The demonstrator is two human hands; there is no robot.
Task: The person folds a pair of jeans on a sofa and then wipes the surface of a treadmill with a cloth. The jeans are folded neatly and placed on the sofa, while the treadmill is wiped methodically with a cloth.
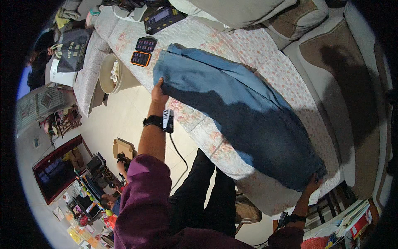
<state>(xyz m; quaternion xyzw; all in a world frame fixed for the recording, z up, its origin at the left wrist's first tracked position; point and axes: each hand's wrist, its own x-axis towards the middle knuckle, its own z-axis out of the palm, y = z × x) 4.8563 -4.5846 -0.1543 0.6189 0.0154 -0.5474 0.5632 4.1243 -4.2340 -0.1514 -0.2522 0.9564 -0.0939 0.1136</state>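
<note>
Blue denim trousers (248, 115), folded lengthwise, lie stretched across a floral quilted cover (199, 124). My left hand (159, 93) grips the narrow end at the upper left, with the thumb on top of the cloth and the other fingers hidden beneath. At the opposite end, lower right, my right hand (312, 185) holds the corner of the trousers between thumb and fingers. Both wrists wear black straps with small devices. A shadow covers much of the denim.
An open memory-card case (141, 58) and a black box (163, 18) lie beyond the trousers. A waste bin (108, 74) stands left of the cover. Sofa cushions (339, 62) line the right side. A cable hangs from my left wrist. Another person (108, 200) is at the lower left.
</note>
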